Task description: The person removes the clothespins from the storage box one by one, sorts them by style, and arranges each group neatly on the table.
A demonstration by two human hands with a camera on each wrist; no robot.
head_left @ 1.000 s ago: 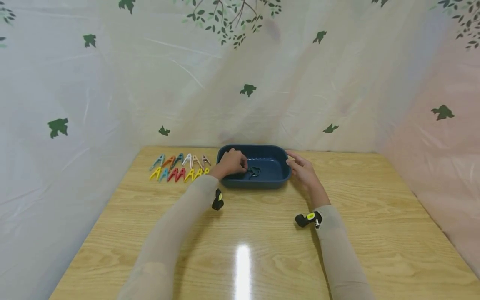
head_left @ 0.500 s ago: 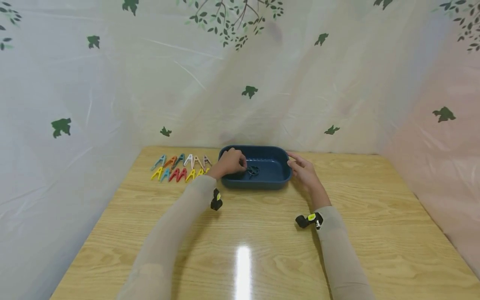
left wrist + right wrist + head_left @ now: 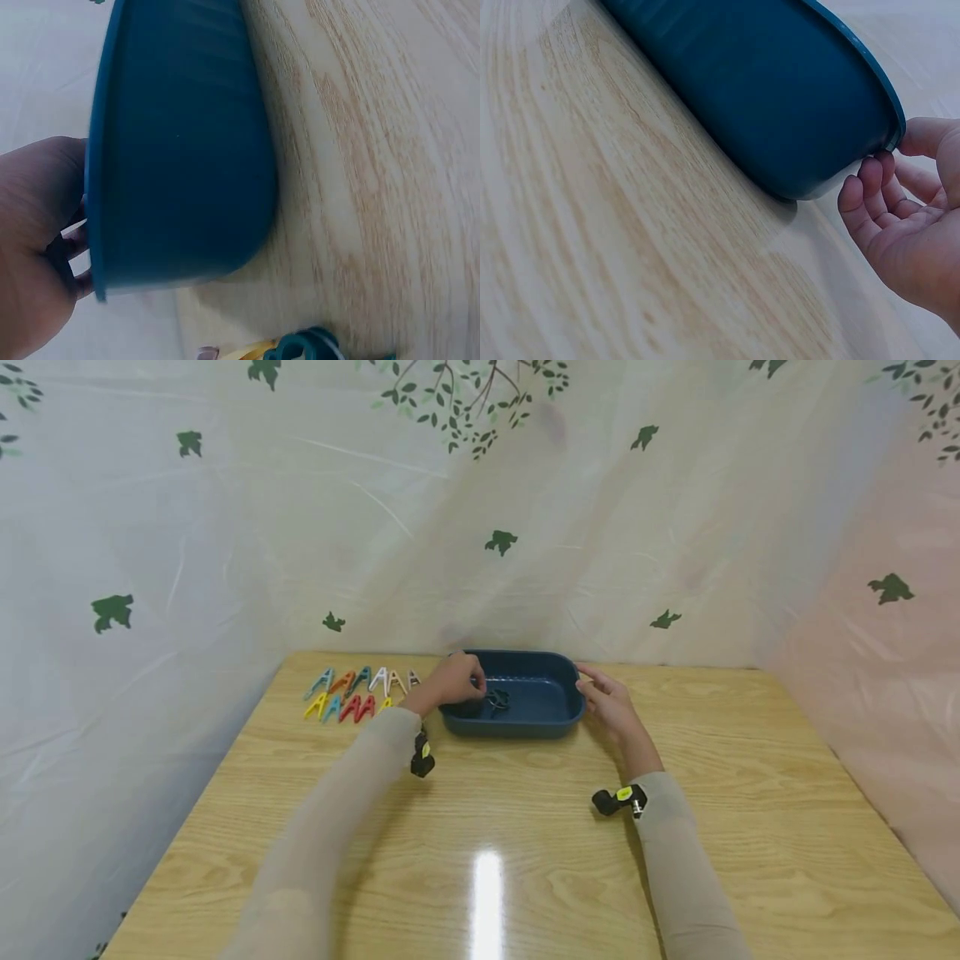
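A dark blue plastic basin stands at the back of the table. My left hand reaches over its left end, fingers curled down inside the rim. At its fingertips is a small dark looped thing, which it seems to pinch; its exact kind is too small to tell. The basin wall hides most of these fingers in the left wrist view. My right hand holds the basin's right end by the rim, with thumb and curled fingers at the edge.
Two rows of coloured clothespins lie left of the basin, partly behind my left forearm. A teal clothespin shows low in the left wrist view. Behind the wooden table hangs a pale leaf-printed sheet.
My left hand has shifted a little left inside the basin, and the dark looped thing has moved left with it. The right hand keeps its place on the rim.
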